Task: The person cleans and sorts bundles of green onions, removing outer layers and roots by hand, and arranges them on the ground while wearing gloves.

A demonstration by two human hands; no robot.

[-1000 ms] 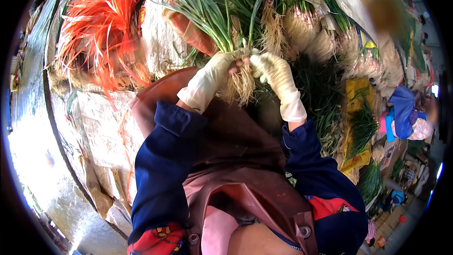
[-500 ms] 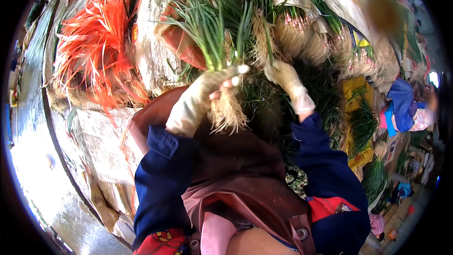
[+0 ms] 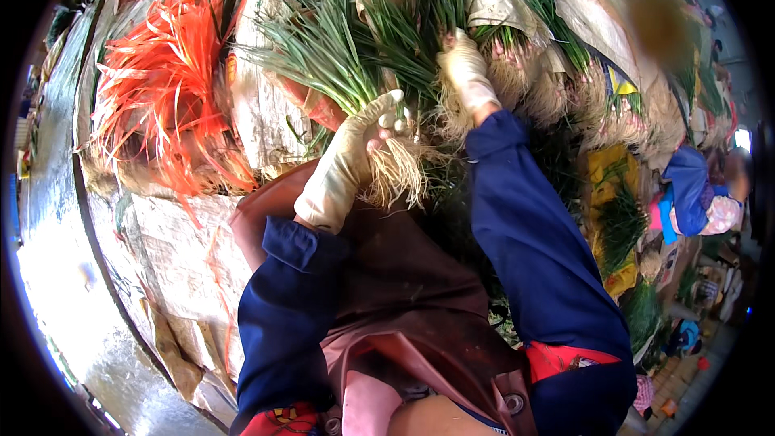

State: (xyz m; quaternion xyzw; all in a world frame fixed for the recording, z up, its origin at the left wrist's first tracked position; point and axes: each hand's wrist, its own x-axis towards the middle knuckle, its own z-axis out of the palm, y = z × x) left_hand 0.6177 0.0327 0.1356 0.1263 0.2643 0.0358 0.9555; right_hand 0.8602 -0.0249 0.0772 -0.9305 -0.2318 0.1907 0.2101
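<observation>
The left fingers are curled around a bunch of green onions, pressed against the stalks just above the bulbs, thumb side uppermost. The left hand, in a pale glove, holds the bunch tilted, leaves fanning up and leftward, roots hanging past the palm over the brown apron. The right hand, also gloved, reaches farther forward into a second clump of onions, at the line where stalks meet roots; whether its bent fingers pinch any stalk I cannot tell. A narrow gap parts the left fingertips from the right wrist, and the hanging roots take up part of it. Closer to the body the forearms diverge, leaving a broad lap of apron between the navy sleeves.

Root-ended bundles crowd the right hand's outer side. Beyond the left hand, a whitish sack and orange-red strips border the leaves; pale sheeting runs to a dark curved edge, with shiny ground outside it. Rightward lie a yellow sack and, well apart, a person in blue.
</observation>
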